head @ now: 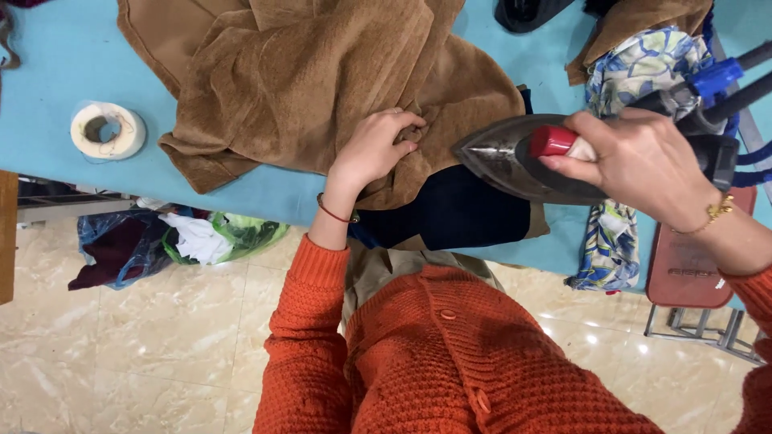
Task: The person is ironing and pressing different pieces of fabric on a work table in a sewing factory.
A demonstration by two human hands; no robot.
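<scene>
just brown fabric (322, 88) under left fingers (398, 133)

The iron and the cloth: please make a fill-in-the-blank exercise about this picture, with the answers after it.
1. The right hand holds an iron by its ____ handle.
2. The left hand pinches a fold of the ____ cloth.
3. A roll of tape lies on the ____ table.
4. The person wears an ____ cardigan.

Missing words: red; brown; blue; orange
</scene>
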